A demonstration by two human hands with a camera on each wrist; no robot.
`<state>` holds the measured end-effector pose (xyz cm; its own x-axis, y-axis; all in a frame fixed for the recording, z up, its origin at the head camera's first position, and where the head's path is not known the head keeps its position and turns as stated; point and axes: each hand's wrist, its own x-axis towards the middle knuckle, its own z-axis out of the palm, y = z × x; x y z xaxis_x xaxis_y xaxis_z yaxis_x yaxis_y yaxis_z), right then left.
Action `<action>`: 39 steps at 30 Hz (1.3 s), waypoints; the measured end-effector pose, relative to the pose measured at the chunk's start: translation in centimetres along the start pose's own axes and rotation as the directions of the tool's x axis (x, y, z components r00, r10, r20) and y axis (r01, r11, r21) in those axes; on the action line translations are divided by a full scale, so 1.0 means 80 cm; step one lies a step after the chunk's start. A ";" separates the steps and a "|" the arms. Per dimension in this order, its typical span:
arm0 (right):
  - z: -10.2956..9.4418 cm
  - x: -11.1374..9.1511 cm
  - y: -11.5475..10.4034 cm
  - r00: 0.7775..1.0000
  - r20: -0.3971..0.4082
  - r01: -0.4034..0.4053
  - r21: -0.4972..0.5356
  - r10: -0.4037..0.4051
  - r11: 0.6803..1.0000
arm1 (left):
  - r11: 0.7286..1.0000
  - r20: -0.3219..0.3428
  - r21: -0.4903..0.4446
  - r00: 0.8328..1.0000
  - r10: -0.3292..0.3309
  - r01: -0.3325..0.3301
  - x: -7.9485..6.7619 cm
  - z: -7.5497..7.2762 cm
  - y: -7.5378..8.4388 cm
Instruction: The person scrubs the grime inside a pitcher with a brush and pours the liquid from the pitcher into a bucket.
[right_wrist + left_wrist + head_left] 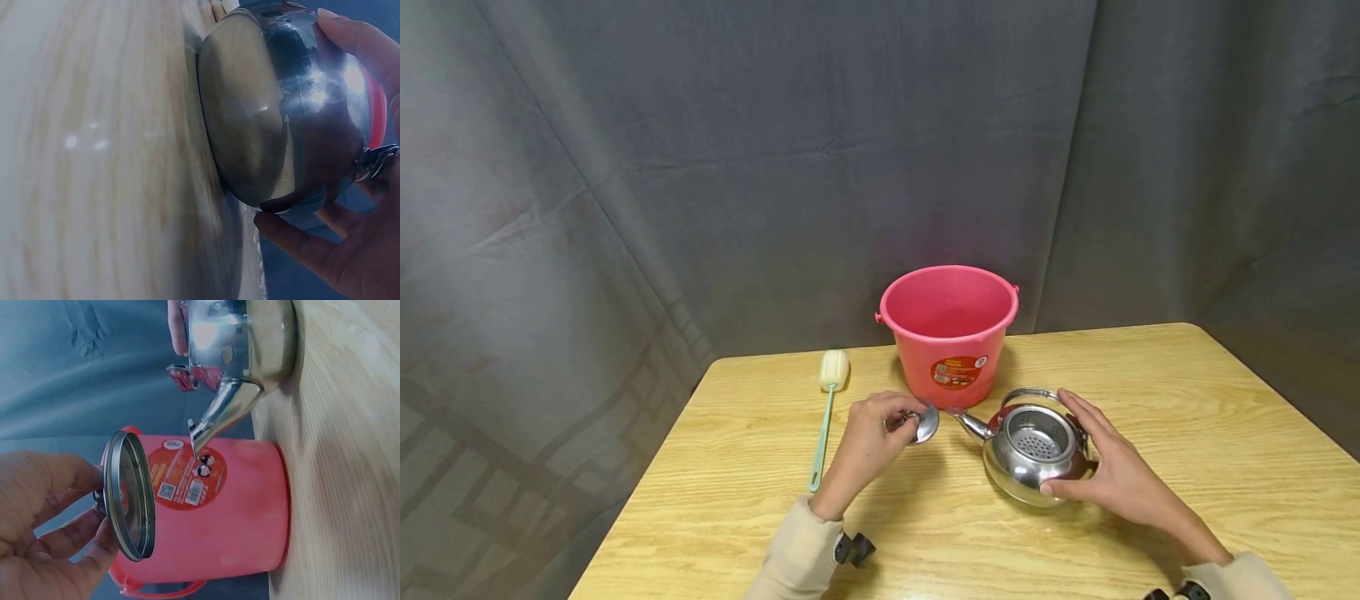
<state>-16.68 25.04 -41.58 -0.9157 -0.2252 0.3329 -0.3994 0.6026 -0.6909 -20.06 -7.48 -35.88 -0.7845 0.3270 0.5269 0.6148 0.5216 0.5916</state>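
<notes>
A round metal lid (928, 423) is pinched by its knob in my left hand (871, 446), raised over the table. In the left wrist view the lid (132, 497) is tipped on edge, its hollow underside facing the kettle side. The shiny steel kettle (1017, 477) stands lidless on the table, spout pointing left toward the lid. A perforated strainer basket (1037, 443) sits in its mouth. My right hand (1123, 479) holds the kettle's body from the right, thumb on the near side and fingers toward the handle (1032, 392). In the right wrist view fingers spread around the kettle (312, 112).
Behind the lid and kettle stands a pink bucket (917, 358) with an orange label. A sponge brush (824, 433) with a pale green handle lies on the wooden table (730, 467) to the left. A grey curtain (820, 192) hangs behind the table.
</notes>
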 end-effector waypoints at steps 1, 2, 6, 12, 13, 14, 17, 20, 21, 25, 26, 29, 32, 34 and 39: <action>0.000 0.001 0.000 1.000 -0.001 0.002 -0.003 -0.002 1.000 | 1.000 0.000 0.001 1.000 -0.008 0.008 -0.001 -0.001 -0.001; 0.000 0.001 0.001 1.000 -0.003 0.002 -0.005 -0.002 1.000 | 1.000 0.001 -0.001 1.000 -0.015 0.015 -0.002 -0.002 -0.001; -0.001 0.002 0.000 1.000 0.000 0.008 -0.010 -0.008 1.000 | 0.999 -0.002 0.006 0.999 -0.034 0.034 -0.005 -0.004 -0.007; -0.002 0.004 0.001 1.000 0.011 0.003 -0.018 -0.003 1.000 | 0.998 -0.018 0.031 0.998 -0.061 0.062 -0.010 -0.007 -0.014; -0.003 0.004 0.001 1.000 0.010 0.003 -0.021 -0.003 1.000 | 0.997 -0.019 0.034 0.998 -0.065 0.065 -0.010 -0.007 -0.015; -0.003 0.004 0.001 1.000 0.010 0.003 -0.023 -0.003 1.000 | 0.997 -0.020 0.039 0.998 -0.067 0.068 -0.011 -0.007 -0.017; -0.003 0.004 0.002 1.000 0.005 0.005 -0.027 -0.005 1.000 | 0.997 -0.026 0.049 0.998 -0.066 0.067 -0.012 -0.007 -0.022; -0.004 0.005 0.002 1.000 0.004 0.002 -0.028 -0.002 1.000 | 0.996 -0.034 0.062 0.997 -0.065 0.067 -0.014 -0.007 -0.027; -0.004 0.006 0.002 1.000 0.006 -0.002 -0.029 0.002 1.000 | 0.996 -0.037 0.064 0.997 -0.067 0.070 -0.015 -0.008 -0.029; -0.005 0.008 0.003 1.000 0.015 -0.024 -0.032 0.024 0.999 | 0.994 -0.046 0.073 0.996 -0.074 0.077 -0.019 -0.007 -0.036; -0.005 0.008 0.003 0.999 0.018 -0.029 -0.034 0.030 0.999 | 0.994 -0.045 0.072 0.996 -0.081 0.084 -0.020 -0.007 -0.037; -0.005 0.010 0.004 0.999 0.020 -0.035 -0.037 0.036 0.999 | 0.992 -0.031 0.082 0.995 -0.094 0.096 -0.022 -0.006 -0.042; -0.005 0.012 0.005 0.999 0.021 -0.039 -0.043 0.040 0.998 | 0.990 -0.014 0.093 0.994 -0.105 0.106 -0.023 -0.006 -0.046; -0.004 0.014 0.005 0.999 0.021 -0.041 -0.048 0.042 0.998 | 0.989 -0.004 0.099 0.994 -0.113 0.113 -0.024 -0.005 -0.050; -0.004 0.017 0.006 0.999 0.027 -0.039 -0.042 0.040 0.998 | 0.986 0.015 0.103 0.991 -0.135 0.133 -0.023 -0.008 -0.057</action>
<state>-18.10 25.32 -41.26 -0.9318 -0.2214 0.2875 -0.3612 0.6422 -0.6761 -21.37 -10.99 -39.19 -0.8616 0.2649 0.4329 0.4931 0.6391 0.5903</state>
